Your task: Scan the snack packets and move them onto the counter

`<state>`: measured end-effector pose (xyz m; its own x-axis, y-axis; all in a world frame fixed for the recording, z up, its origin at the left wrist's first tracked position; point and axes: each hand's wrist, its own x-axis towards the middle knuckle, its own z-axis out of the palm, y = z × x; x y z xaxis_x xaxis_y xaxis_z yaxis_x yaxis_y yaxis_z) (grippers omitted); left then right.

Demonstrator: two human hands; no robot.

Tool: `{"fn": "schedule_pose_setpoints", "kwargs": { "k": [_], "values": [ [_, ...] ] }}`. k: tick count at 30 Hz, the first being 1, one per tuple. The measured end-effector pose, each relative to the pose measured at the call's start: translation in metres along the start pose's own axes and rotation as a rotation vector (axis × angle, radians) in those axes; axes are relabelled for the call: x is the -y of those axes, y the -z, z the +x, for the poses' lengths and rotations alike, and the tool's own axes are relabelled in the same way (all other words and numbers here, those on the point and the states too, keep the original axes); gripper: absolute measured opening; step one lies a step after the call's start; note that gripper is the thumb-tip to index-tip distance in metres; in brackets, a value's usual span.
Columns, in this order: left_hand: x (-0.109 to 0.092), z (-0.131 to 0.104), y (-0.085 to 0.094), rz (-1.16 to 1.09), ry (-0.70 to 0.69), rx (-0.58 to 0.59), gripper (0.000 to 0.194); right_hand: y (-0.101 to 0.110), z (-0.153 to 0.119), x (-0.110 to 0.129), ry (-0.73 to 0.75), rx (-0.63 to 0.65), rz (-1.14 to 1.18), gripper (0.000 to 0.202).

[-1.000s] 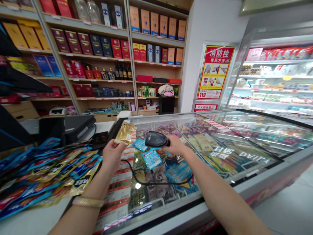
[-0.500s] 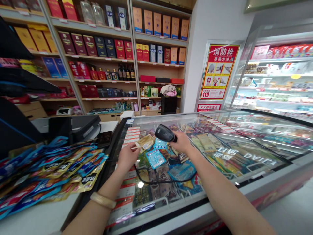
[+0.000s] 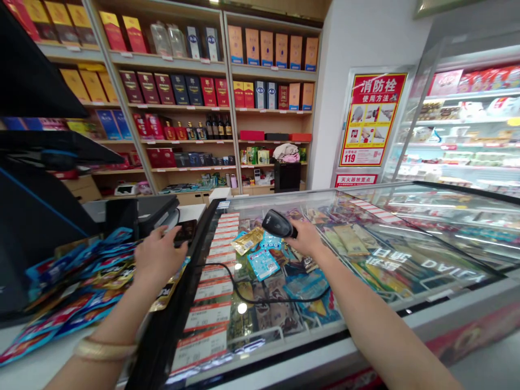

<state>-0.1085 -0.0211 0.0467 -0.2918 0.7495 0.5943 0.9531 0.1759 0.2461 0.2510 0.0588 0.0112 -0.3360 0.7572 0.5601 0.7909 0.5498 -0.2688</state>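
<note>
My right hand (image 3: 305, 237) grips the handle of a black barcode scanner (image 3: 278, 223) above the freezer's glass top. Just beyond and below the scanner's head, a gold snack packet (image 3: 247, 241) lies on the glass beside light-blue packets (image 3: 263, 264). My left hand (image 3: 160, 257) is over the pile of blue, red and gold snack packets (image 3: 103, 281) on the white counter; its fingers are apart and nothing shows in them. It covers part of the pile, and I cannot tell whether it touches the packets.
The glass-topped freezer (image 3: 390, 214) holds ice-cream packs, with price labels (image 3: 209, 317) along its left side and a black cable (image 3: 260, 299) across the glass. A dark screen and machine (image 3: 36, 216) stand at left. Shelves (image 3: 179, 105) of boxes and bottles are behind.
My left hand let go of the gold packet on the freezer glass and moved left over the packet pile. My right hand still holds the scanner. The view has turned slightly left.
</note>
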Motion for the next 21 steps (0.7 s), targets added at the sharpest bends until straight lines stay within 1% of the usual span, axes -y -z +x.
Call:
{"fn": "schedule_pose_setpoints", "kwargs": {
  "k": [3,5,6,9,11,13,17,19,21],
  "values": [
    [0.032,0.007,0.024,0.151,0.088,-0.003,0.04,0.0,0.0,0.001,-0.003,-0.005,0.009,0.025],
    [0.046,0.013,0.035,0.239,0.127,0.03,0.039,-0.001,0.0,0.0,-0.004,-0.016,0.018,0.025],
    [0.049,0.016,0.039,0.276,0.144,0.066,0.038,-0.002,0.0,0.0,-0.004,-0.019,0.02,0.026],
    [0.052,0.023,0.044,0.344,0.191,0.21,0.026,-0.004,0.0,0.0,-0.001,-0.02,0.018,0.029],
    [0.051,0.025,0.044,0.349,0.202,0.255,0.02,-0.005,-0.001,0.0,0.001,-0.013,0.015,0.031],
    [0.049,0.025,0.043,0.332,0.207,0.245,0.016,-0.004,-0.001,0.001,0.0,-0.009,0.014,0.032],
    [0.048,0.021,0.043,0.264,0.219,0.182,0.012,-0.002,-0.001,0.003,0.003,-0.003,0.023,0.033],
    [0.048,0.021,0.042,0.243,0.212,0.153,0.012,-0.002,-0.001,0.003,0.001,0.004,0.02,0.034],
    [0.047,0.021,0.042,0.245,0.214,0.148,0.015,-0.002,-0.001,0.004,0.004,0.012,0.018,0.036]
  ]
}}
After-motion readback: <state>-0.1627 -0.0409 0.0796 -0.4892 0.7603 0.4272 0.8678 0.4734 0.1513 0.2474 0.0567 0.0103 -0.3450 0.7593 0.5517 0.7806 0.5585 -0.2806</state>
